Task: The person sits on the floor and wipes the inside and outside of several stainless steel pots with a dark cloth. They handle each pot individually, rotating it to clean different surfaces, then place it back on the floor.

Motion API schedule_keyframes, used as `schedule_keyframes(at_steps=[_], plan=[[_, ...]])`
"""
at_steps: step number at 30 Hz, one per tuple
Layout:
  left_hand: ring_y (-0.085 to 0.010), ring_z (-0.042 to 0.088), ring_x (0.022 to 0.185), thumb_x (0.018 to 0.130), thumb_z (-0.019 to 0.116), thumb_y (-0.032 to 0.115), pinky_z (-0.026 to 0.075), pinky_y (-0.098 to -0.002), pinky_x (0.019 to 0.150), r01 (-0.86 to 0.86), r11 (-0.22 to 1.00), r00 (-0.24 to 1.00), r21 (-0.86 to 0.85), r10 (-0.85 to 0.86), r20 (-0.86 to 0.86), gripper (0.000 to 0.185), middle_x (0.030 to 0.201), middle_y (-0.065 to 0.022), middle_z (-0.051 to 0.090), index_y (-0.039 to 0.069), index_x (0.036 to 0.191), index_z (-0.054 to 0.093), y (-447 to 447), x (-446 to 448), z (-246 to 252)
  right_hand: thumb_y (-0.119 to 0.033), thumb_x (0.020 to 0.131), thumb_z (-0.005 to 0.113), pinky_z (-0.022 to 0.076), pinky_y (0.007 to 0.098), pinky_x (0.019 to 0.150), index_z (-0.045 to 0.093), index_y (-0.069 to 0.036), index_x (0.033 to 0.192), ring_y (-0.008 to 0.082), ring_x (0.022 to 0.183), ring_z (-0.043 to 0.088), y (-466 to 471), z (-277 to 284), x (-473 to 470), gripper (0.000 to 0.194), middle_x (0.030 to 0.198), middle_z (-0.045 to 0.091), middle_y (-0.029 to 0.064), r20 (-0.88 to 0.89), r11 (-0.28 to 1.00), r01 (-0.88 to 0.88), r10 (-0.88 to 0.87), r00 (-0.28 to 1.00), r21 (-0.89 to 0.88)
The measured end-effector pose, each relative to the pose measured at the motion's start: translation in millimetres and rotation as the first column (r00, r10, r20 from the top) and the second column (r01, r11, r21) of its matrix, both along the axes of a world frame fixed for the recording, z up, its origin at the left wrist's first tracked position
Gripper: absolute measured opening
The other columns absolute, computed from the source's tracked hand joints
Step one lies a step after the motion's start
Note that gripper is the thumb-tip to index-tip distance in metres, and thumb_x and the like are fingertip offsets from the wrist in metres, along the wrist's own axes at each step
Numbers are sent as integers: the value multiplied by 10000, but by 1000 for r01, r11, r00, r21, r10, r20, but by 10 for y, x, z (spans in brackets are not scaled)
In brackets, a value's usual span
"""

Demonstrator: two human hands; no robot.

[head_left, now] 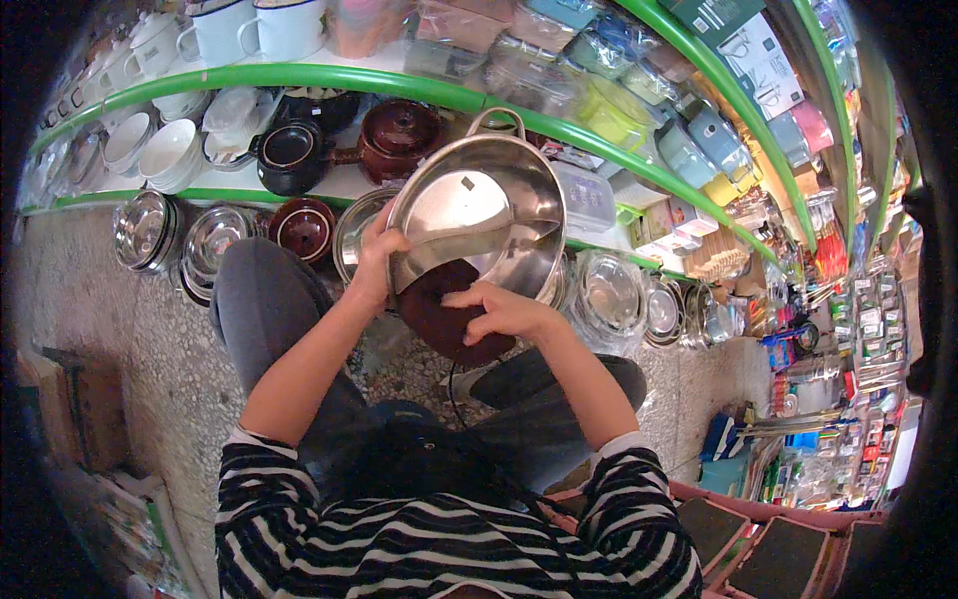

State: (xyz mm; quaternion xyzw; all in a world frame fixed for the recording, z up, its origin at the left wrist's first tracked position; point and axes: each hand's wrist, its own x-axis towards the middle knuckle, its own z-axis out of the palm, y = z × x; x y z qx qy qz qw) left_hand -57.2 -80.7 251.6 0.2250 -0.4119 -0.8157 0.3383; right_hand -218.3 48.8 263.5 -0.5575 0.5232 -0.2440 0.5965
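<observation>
A stainless steel pot (535, 187) with a curved inner divider and loop handle is tilted up in front of me. My left hand (374, 266) grips its left rim, thumb on the inside. A dark red cloth (430, 307) covers the pot's near side and hangs below the rim. On the cloth is my right hand (513, 311), index finger stretched out and thumb apart, with cloth between them; its other fingers are mostly hidden. A small dark sticker (468, 183) sits on the pot's bottom.
Green-edged shelves (299, 77) hold enamel mugs (288, 31), white bowls (171, 153), a black pot (288, 153) and a brown lidded pot (400, 135). Steel bowls (146, 232) and wrapped steel dishes (610, 292) line the speckled floor (176, 404). Pink-framed crates (771, 558) stand behind at right.
</observation>
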Motion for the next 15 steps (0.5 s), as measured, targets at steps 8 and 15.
schedule_keyframes(at_steps=[8, 15], plan=[[-303, 538, 898, 664, 535, 343, 471, -419, 743, -101, 927, 993, 360, 117, -21, 571, 1007, -135, 540, 49, 1152, 499, -252, 127, 70, -95, 553, 623, 425, 367, 950, 526, 61, 1179, 266, 1024, 578, 684, 641, -481, 653, 1131, 600, 158, 300, 721, 692, -667, 682, 32], [-302, 545, 942, 661, 525, 312, 483, -413, 795, -43, 915, 983, 400, 110, -146, 595, 1052, -139, 540, 44, 1190, 477, -224, 67, 34, -92, 654, 622, 453, 365, 905, 476, 49, 1238, 271, 999, 592, 742, 1139, -518, 618, 1134, 596, 144, 352, 530, 831, -756, 552, -168]])
